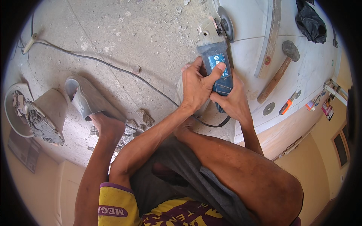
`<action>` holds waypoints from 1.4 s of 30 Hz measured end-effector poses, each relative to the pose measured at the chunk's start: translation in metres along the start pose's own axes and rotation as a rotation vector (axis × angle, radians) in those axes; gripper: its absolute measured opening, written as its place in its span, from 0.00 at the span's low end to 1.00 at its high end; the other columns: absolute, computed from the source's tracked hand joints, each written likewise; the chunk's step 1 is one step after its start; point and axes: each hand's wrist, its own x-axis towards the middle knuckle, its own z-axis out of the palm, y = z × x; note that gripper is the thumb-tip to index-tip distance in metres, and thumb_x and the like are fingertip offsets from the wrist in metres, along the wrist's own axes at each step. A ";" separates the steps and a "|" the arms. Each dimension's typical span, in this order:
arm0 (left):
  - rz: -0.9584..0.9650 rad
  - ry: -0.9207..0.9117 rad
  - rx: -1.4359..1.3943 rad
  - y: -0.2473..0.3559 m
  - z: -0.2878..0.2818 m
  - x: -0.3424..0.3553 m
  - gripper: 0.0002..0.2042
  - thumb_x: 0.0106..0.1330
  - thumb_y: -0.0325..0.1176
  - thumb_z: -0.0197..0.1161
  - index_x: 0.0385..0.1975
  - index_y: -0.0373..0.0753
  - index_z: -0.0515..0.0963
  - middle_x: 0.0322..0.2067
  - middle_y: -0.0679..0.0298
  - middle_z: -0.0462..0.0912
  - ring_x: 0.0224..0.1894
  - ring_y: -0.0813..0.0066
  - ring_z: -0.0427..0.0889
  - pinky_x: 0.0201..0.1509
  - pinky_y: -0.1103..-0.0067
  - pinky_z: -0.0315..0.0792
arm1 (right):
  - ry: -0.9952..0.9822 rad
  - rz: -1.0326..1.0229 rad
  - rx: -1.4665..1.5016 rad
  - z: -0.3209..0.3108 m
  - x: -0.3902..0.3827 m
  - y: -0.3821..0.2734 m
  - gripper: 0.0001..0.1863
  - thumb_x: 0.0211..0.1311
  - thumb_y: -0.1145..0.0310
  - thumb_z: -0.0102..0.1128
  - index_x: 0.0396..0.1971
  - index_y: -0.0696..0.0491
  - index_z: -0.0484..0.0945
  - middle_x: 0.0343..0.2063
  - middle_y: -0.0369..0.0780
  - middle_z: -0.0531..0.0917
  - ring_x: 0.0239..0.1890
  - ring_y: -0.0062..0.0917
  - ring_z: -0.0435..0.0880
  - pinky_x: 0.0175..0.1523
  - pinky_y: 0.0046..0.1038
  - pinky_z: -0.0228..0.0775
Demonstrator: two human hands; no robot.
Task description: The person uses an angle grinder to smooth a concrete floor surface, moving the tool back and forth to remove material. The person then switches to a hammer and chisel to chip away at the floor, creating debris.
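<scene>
An angle grinder (212, 49) with a blue and grey body is held in both my hands, its head pointing away from me. Its round cutting disc (226, 24) stands on edge at the far right side of the tool head. My left hand (197, 84) wraps the body from the left, with the thumb on top over the label. Around the rear of the handle closes my right hand (234, 101), thumb on the near end. A dark power cord (140, 80) leaves the rear of the grinder and runs left across the dusty floor.
On the white tiles at right lie a long metal straightedge (268, 41), a hammer (277, 77), a black plastic bag (312, 24), a loose disc (269, 109) and an orange utility knife (287, 107). Buckets (56, 107) with debris stand left. Rubble (130, 132) lies near my sandalled foot.
</scene>
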 end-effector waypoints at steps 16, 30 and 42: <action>-0.006 -0.048 0.089 0.013 -0.007 -0.002 0.31 0.70 0.56 0.80 0.44 0.26 0.89 0.29 0.53 0.93 0.29 0.72 0.90 0.38 0.72 0.84 | 0.014 0.004 -0.006 0.003 -0.004 0.004 0.35 0.52 0.66 0.84 0.58 0.63 0.77 0.44 0.51 0.88 0.44 0.38 0.91 0.52 0.41 0.85; -0.023 -0.066 -0.025 0.005 -0.010 -0.017 0.21 0.75 0.43 0.80 0.50 0.27 0.89 0.37 0.59 0.87 0.38 0.75 0.84 0.46 0.73 0.81 | 0.015 0.013 -0.078 0.005 -0.023 -0.004 0.42 0.55 0.60 0.87 0.62 0.67 0.72 0.44 0.62 0.90 0.49 0.57 0.95 0.54 0.48 0.87; -0.023 -0.011 -0.060 0.057 -0.020 -0.034 0.20 0.82 0.41 0.75 0.60 0.31 0.84 0.48 0.61 0.91 0.49 0.77 0.87 0.57 0.76 0.82 | -0.040 -0.066 0.036 0.001 -0.023 -0.038 0.42 0.55 0.61 0.86 0.61 0.68 0.71 0.38 0.63 0.90 0.44 0.60 0.95 0.50 0.50 0.86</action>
